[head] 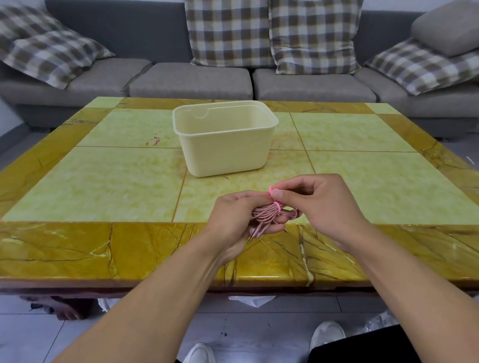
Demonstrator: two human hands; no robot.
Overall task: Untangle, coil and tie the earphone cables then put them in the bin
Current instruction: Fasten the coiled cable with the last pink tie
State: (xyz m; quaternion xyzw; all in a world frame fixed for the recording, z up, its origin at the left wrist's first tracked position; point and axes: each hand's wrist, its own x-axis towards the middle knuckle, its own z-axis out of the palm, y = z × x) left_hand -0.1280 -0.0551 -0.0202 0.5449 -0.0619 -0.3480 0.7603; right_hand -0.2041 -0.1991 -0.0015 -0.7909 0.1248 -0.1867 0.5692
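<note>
A coiled bundle of pink earphone cable (263, 218) hangs just above the table's near edge, held between both hands. My left hand (238, 219) grips the coil from the left, fingers curled round it. A bright pink elastic band (277, 206) is wound round the middle of the coil, and my right hand (316, 201) pinches the free loop of that band above the bundle. The jack plug pokes out below my left hand. The cream plastic bin (224, 137) stands open at the table's centre, beyond the hands, with nothing visible inside.
The yellow-green tiled table (104, 173) has a brown marbled border. A grey sofa (191, 79) with checked cushions stands behind it. My shoes and dark trouser legs show at the bottom edge, on a grey tiled floor.
</note>
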